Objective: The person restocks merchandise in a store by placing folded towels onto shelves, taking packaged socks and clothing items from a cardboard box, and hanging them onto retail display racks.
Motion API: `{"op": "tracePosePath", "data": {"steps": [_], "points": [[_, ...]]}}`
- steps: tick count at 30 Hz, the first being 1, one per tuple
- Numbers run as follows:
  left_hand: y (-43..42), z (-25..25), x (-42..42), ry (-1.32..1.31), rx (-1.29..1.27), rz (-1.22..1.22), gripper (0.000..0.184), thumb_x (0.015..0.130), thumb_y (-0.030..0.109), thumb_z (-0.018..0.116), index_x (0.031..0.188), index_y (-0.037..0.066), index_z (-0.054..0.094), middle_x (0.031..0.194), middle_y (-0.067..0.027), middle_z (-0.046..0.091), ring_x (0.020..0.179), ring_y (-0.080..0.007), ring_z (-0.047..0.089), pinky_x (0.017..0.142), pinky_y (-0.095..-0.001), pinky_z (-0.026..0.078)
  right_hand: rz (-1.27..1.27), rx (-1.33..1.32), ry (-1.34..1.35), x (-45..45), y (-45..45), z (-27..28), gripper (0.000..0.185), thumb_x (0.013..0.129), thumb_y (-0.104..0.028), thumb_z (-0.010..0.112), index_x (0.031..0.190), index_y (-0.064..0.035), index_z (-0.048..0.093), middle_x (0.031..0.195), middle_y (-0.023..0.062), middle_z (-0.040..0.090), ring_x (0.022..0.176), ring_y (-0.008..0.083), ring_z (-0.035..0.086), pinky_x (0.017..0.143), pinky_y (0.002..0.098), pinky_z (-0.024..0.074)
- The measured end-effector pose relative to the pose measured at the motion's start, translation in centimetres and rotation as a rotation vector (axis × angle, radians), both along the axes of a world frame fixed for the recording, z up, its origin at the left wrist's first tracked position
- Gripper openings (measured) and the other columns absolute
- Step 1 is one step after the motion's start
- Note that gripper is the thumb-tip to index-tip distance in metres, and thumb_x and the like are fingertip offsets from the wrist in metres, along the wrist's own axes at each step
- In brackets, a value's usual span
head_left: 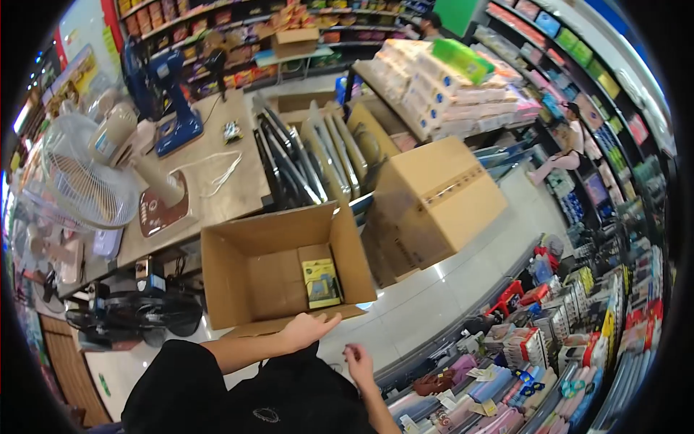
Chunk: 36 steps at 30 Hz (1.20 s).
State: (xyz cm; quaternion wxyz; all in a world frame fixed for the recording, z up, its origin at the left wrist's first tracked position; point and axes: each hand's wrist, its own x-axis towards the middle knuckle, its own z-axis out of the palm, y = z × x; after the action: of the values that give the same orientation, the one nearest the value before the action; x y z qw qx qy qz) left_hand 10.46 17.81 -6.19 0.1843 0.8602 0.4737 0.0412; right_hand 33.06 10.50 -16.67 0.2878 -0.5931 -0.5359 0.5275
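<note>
An open cardboard box (224, 271) stands in front of me with its flaps up. Inside, on the bottom, lies a yellow and dark printed package (321, 283). My left hand (311, 331) reaches across the box's near edge, palm down, fingers stretched out; it holds nothing visible. To the right, my right hand (359, 364) hangs apart from the box, its fingers loosely bent, with nothing seen in it.
A larger cardboard carton (448, 195) stands right of the box. Behind are flat panels (311, 159) in cartons. A table (224, 173) at left carries fans (87, 170). Shelves of goods (520, 354) line the right, where a person (564, 148) sits.
</note>
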Motion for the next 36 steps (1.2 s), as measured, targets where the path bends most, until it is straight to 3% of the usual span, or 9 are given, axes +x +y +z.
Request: {"op": "tracePosePath", "data": {"steps": [5,8,11,15,19,23,30,34,36], "points": [[-2.2,-1.1,1.0,-0.079,-0.038,0.090,0.049,0.081,0.013,0.058,0.128,0.011,0.048,0.098,-0.0165,0.061,0.067,-0.0333,0.066,0.053,-0.0400,0.053,-0.168,-0.076,0.328,-1.9,4.6,3.6,0.034,0.100,-0.026,0.051,0.089,0.0034,0.064,0.077,0.0087,0.067,0.065,0.0130,0.060,0.058,0.0267,0.0473],[-0.9,-0.4,0.8,-0.205,-0.120,0.197,0.040,0.086,0.034,0.060,0.119,0.012,0.056,0.101,-0.0173,0.063,0.076,-0.0360,0.068,0.060,-0.0439,0.054,-0.214,-0.208,0.091,-2.6,6.2,4.6,0.039,0.099,-0.029,0.054,0.082,0.0036,0.063,0.070,0.0091,0.066,0.062,0.0129,0.059,0.058,0.0267,0.0472],[4.2,-0.3,-1.4,-0.325,-0.608,0.422,0.046,0.094,0.053,0.043,0.103,0.013,0.065,0.090,-0.0187,0.069,0.083,-0.0379,0.067,0.074,-0.0511,0.052,-0.293,-0.264,0.093,-4.0,7.0,6.3,0.038,0.098,-0.028,0.056,0.080,0.0041,0.064,0.067,0.0093,0.065,0.060,0.0133,0.060,0.058,0.0271,0.0479],[10.4,-13.4,-4.3,-0.202,-0.741,0.626,0.055,0.091,0.054,0.048,0.104,0.004,0.067,0.095,-0.0215,0.069,0.092,-0.0392,0.066,0.082,-0.0492,0.051,-0.364,-0.258,0.149,-5.1,7.6,6.5,0.034,0.098,-0.025,0.056,0.086,0.0050,0.064,0.072,0.0085,0.066,0.062,0.0130,0.061,0.061,0.0271,0.0501],[15.4,-29.5,-3.1,-0.507,-0.891,0.932,0.057,0.085,0.054,0.061,0.098,-0.002,0.068,0.088,-0.0182,0.070,0.084,-0.0287,0.069,0.078,-0.0393,0.051,-0.375,-0.276,0.117,-5.1,7.1,4.7,0.031,0.099,-0.023,0.055,0.089,0.0047,0.064,0.077,0.0077,0.066,0.067,0.0127,0.062,0.064,0.0281,0.0516],[21.0,-29.7,-0.3,-0.236,-1.026,1.017,0.064,0.083,0.062,0.055,0.103,0.003,0.069,0.099,-0.0200,0.070,0.097,-0.0307,0.068,0.081,-0.0415,0.052,-0.465,-0.269,0.080,-6.2,7.4,5.4,0.030,0.095,-0.023,0.062,0.080,0.0035,0.063,0.068,0.0058,0.064,0.064,0.0101,0.058,0.059,0.0267,0.0470],[20.8,-34.1,0.2,-0.147,-0.988,1.166,0.052,0.085,0.041,0.062,0.119,0.002,0.061,0.113,-0.0205,0.066,0.106,-0.0339,0.064,0.088,-0.0428,0.052,-0.443,-0.251,-0.006,-6.6,7.9,6.4,0.032,0.095,-0.026,0.062,0.084,0.0035,0.064,0.070,0.0033,0.063,0.065,0.0081,0.054,0.059,0.0258,0.0441],[18.2,-32.7,-2.4,-0.311,-0.821,1.135,0.030,0.087,0.027,0.061,0.104,0.003,0.065,0.103,-0.0200,0.068,0.098,-0.0345,0.066,0.082,-0.0410,0.052,-0.407,-0.279,0.008,-6.2,8.3,6.4,0.032,0.095,-0.027,0.062,0.086,0.0036,0.065,0.072,0.0043,0.064,0.066,0.0090,0.056,0.061,0.0259,0.0450],[16.5,-31.4,-4.1,-0.677,-0.670,1.003,0.019,0.087,0.018,0.062,0.095,0.001,0.066,0.092,-0.0174,0.068,0.087,-0.0297,0.067,0.075,-0.0388,0.052,-0.341,-0.312,0.009,-5.9,8.9,6.7,0.032,0.095,-0.027,0.062,0.086,0.0035,0.065,0.072,0.0053,0.066,0.066,0.0107,0.059,0.062,0.0264,0.0468]]}}
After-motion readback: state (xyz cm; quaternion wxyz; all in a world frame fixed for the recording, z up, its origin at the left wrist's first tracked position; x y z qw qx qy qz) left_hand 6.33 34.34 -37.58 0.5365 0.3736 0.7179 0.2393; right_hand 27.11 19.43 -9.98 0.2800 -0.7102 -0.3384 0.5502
